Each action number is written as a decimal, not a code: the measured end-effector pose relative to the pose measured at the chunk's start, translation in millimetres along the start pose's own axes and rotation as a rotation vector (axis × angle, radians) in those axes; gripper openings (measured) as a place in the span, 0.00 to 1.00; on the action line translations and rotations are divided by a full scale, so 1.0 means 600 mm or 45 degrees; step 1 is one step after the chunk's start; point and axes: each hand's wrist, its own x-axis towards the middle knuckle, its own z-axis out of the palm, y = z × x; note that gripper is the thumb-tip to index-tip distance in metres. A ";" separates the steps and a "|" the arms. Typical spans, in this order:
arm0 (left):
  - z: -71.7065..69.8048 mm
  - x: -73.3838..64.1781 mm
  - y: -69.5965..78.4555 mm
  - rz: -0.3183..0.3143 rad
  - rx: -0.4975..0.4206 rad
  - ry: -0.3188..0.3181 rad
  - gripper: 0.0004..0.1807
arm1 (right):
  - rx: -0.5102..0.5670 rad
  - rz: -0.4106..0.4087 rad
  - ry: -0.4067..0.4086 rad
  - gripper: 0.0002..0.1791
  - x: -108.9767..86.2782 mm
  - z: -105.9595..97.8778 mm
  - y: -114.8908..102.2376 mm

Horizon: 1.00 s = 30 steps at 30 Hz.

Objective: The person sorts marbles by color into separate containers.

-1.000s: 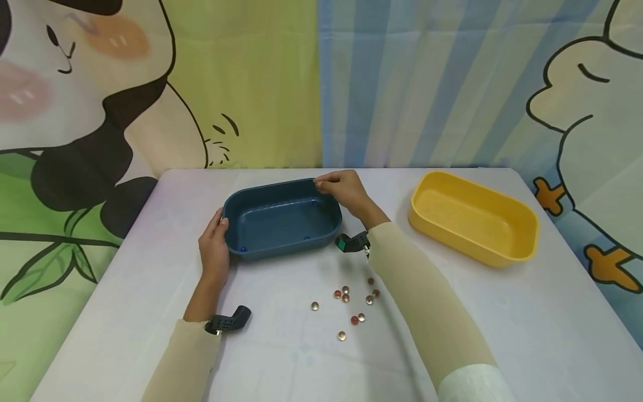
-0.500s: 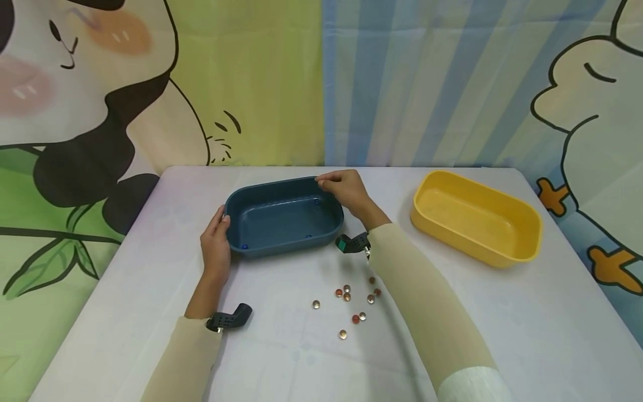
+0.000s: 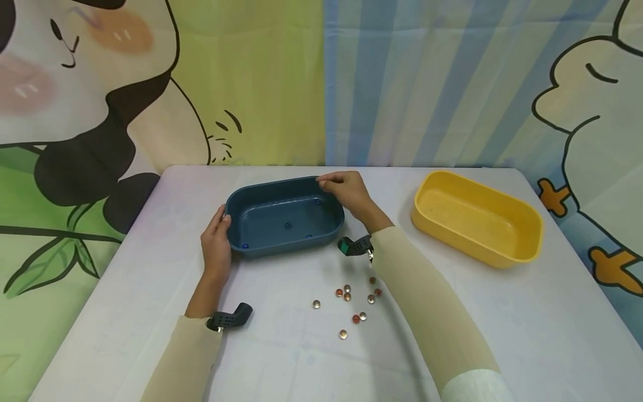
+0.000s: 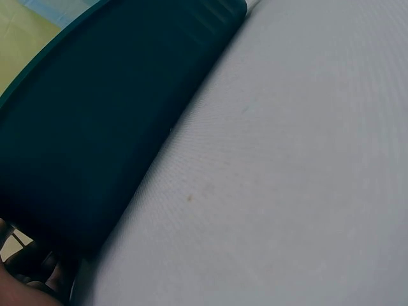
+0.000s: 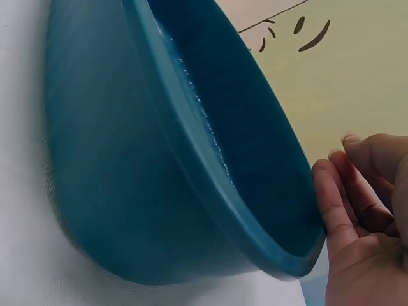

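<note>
A dark blue plastic basin (image 3: 281, 245) stands on the table, with several small blue marbles (image 3: 288, 225) on its floor. At its left end my left hand (image 3: 216, 245) holds the wall, thumb by the rim and fingers along the outside. Only part of that hand's fingers (image 4: 54, 274) shows in the left wrist view, at the basin's lower corner. Over the far right corner is my right hand (image 3: 349, 192), fingers bent. In the right wrist view its fingertips (image 5: 322, 169) are right at the rim, thumb apart from them, and no marble shows between them.
Several clear and reddish marbles (image 3: 347, 297) lie scattered on the white tabletop (image 3: 281, 357) in front of the blue basin. To the right stands a yellow basin (image 3: 472, 215) with nothing in it. A printed curtain (image 3: 402, 84) hangs behind the table.
Another blue marble has appeared on the middle of the blue basin's floor. Both hands stay in nearly the same place, and the loose marbles on the table lie as before.
</note>
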 end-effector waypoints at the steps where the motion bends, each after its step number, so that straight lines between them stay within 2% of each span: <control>1: 0.000 0.000 0.000 0.000 -0.001 0.001 0.27 | 0.015 -0.002 -0.001 0.12 -0.001 -0.001 0.000; 6: 0.000 0.000 0.000 -0.001 -0.002 0.004 0.27 | 0.133 -0.001 -0.015 0.11 -0.006 -0.004 -0.001; 10: 0.001 0.000 0.000 -0.006 0.001 -0.001 0.27 | 0.178 -0.037 -0.055 0.12 -0.014 -0.011 -0.001; 20: 0.003 0.002 0.003 -0.015 -0.007 -0.005 0.27 | 0.227 -0.123 -0.143 0.15 -0.040 -0.042 0.008; 30: 0.002 -0.003 0.004 -0.027 -0.016 0.002 0.27 | 0.182 -0.186 -0.155 0.14 -0.079 -0.070 0.008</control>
